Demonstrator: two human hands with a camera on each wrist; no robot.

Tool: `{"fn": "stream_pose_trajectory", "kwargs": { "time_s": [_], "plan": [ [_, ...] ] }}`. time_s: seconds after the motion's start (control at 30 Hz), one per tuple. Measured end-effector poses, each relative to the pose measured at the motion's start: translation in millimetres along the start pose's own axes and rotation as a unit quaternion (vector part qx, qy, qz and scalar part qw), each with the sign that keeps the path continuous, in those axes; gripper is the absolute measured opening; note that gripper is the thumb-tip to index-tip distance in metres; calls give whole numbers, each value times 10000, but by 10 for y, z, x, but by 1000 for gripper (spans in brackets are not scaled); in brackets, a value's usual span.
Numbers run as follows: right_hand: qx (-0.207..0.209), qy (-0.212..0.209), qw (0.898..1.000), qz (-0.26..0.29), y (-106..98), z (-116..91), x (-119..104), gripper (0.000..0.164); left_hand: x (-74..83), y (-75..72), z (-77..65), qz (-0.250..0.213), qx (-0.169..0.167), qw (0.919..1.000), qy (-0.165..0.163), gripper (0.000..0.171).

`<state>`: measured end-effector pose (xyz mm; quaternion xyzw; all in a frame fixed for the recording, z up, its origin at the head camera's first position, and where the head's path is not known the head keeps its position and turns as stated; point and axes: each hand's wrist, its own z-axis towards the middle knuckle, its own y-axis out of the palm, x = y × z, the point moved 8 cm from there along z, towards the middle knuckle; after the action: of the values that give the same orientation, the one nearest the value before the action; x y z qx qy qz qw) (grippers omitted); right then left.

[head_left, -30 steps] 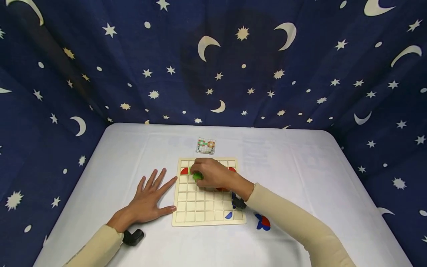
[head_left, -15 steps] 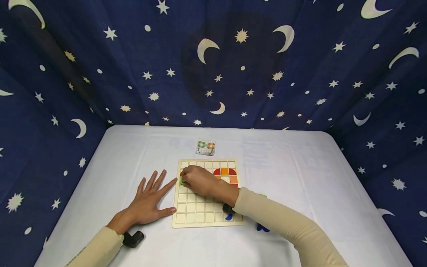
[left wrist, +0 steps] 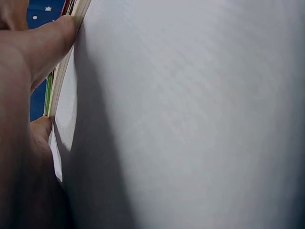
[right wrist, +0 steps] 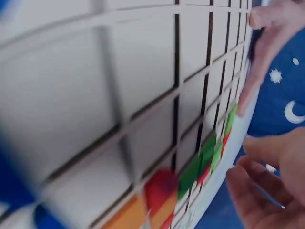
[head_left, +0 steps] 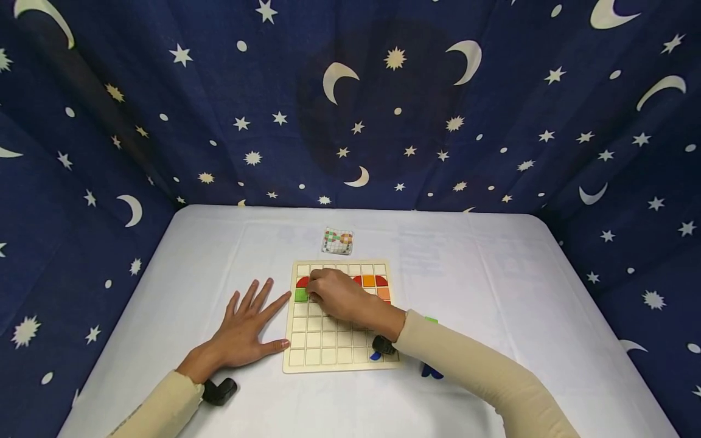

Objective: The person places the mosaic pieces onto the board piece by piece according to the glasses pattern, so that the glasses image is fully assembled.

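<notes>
My left hand [head_left: 241,331] lies with fingers spread on the white cloth, its index fingertip and thumb at the left edge of a pale gridded board [head_left: 328,359]. My right hand [head_left: 336,295] is over the board's upper left. In the right wrist view its thumb and fingers [right wrist: 238,191] are loosely bent and a little apart, with no tile visible between them. Just left of it a green square tile [head_left: 301,295] sits in the leftmost column, below a red rounded tile [head_left: 302,282]. Other tiles in the upper rows are partly hidden by the hand.
A small pattern card [head_left: 338,241] lies behind the board. An orange tile [head_left: 369,280] is among red ones at the upper right. A blue piece [head_left: 375,356] lies at the lower right. More blue pieces [head_left: 431,371] and a green one [head_left: 431,320] show beside the right sleeve.
My right hand carried green to the left side of the board, then drew back slightly right, and a green tile shows in the leftmost column. My left hand stays in place.
</notes>
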<state>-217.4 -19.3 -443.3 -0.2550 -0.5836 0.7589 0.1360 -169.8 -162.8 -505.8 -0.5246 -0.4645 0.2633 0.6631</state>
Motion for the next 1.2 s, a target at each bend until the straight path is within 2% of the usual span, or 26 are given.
{"fn": "stream_pose_trajectory", "kwargs": {
  "time_s": [0.13, 0.27, 0.37, 0.5, 0.6, 0.7, 0.83, 1.03, 1.2],
  "plan": [
    [187, 337, 9992, 73, -183, -267, 152, 9, -9, 18, -3, 37, 2, 10000, -45, 91],
    [187, 786, 9966, 144, -343, -616, 321, 11, -14, 14, -4, 15, 15, 10000, -68, 90],
    [1, 1233, 9921, 243, -413, -904, 438, 13, -12, 7, -3, -1, 30, 10000, -71, 91],
    [-431, 1919, 9800, 316, -430, -1306, 544, 23, -8, 20, -2, -10, 34, 10000, -86, 91],
    [-651, 2221, 9722, 364, -401, -1588, 551, 29, -7, 21, -5, -36, 26, 9999, -90, 91],
    [-742, 2347, 9677, 544, -364, -1805, 530, 24, -4, 15, -1, -50, 23, 10000, -82, 91],
    [-699, 2453, 9637, 784, -317, -1929, 522, 16, -3, 10, 0, -44, 12, 9999, -104, 91],
    [-517, 2679, 9595, 703, -301, -1953, 573, 20, 9, 15, 5, -76, 0, 9999, -94, 91],
    [-716, 2567, 9587, 989, -277, -1928, 612, 19, 8, -3, -3, -126, 167, 9998, -17, 90]
  ]
}}
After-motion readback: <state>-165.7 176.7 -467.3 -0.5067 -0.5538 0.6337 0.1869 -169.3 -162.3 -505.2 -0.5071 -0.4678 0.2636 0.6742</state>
